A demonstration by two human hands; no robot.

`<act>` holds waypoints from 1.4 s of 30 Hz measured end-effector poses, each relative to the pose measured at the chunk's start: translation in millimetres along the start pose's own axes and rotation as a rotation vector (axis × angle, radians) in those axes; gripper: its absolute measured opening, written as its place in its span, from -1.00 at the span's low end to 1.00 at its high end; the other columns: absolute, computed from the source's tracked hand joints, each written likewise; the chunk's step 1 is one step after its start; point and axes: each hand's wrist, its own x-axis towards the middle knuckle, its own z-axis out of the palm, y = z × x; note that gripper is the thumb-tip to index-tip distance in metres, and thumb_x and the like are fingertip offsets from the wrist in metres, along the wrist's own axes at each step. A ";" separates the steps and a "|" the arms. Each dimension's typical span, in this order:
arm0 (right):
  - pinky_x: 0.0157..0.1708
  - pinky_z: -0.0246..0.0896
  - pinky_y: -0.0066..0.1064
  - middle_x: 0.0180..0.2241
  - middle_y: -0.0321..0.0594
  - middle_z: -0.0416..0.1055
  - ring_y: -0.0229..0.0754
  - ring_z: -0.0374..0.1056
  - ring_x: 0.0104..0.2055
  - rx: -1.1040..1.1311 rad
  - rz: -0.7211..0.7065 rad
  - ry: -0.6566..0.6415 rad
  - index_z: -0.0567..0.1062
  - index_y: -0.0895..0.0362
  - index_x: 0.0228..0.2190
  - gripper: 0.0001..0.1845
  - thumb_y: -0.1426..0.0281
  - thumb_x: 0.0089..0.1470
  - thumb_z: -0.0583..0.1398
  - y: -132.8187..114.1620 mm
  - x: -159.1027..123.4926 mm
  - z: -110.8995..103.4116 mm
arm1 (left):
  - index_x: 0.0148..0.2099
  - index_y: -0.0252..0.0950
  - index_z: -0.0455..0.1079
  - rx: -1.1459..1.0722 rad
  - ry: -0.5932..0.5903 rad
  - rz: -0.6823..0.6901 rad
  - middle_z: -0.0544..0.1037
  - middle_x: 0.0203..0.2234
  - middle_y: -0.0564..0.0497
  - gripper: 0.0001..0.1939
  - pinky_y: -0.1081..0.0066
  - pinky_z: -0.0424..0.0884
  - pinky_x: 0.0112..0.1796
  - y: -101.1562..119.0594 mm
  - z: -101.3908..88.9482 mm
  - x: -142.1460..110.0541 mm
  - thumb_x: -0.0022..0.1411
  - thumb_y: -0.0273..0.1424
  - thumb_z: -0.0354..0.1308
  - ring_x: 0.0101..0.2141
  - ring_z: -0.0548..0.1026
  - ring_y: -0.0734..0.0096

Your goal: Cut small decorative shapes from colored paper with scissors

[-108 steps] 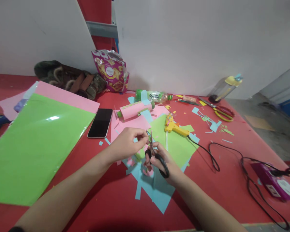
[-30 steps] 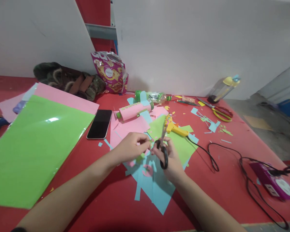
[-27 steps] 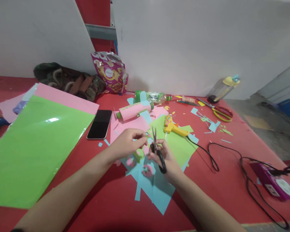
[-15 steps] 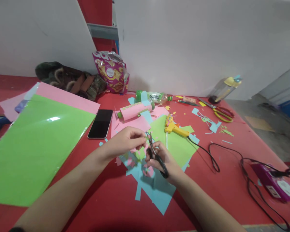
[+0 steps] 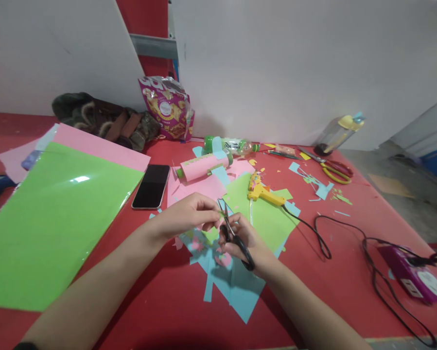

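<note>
My left hand point(image 5: 189, 214) pinches a small scrap of paper point(image 5: 215, 219) between thumb and fingers above the red table point(image 5: 138, 291). My right hand point(image 5: 245, 240) grips black-handled scissors point(image 5: 235, 238), whose blades point up and left at the scrap. Under both hands lie blue paper offcuts point(image 5: 233, 287), small pink cut shapes point(image 5: 223, 259) and a green sheet point(image 5: 265, 216).
A large green sheet point(image 5: 54, 218) over pink paper fills the left. A phone point(image 5: 151, 185), a pink-wrapped bottle point(image 5: 203, 166), a yellow glue gun point(image 5: 264, 193) with black cable point(image 5: 349, 243), red-yellow scissors point(image 5: 333, 170), a snack bag point(image 5: 167, 107) and a purple power strip point(image 5: 415, 279) lie around.
The scissors swung up to the right a second ago, then came back down to the scrap. The left hand has stayed in place, turning the scrap slightly.
</note>
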 end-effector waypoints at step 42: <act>-0.48 0.15 -0.53 -0.53 -0.46 0.27 -0.39 0.22 -0.50 0.061 -0.216 0.378 0.17 0.05 -0.42 -0.58 0.55 -0.29 0.28 7.2 7.6 -4.0 | -0.66 -0.34 0.07 0.348 -0.053 0.070 0.09 -0.78 0.17 -0.81 0.61 0.01 -0.67 -11.2 23.3 6.3 -0.03 -0.48 -0.12 -0.71 0.13 0.66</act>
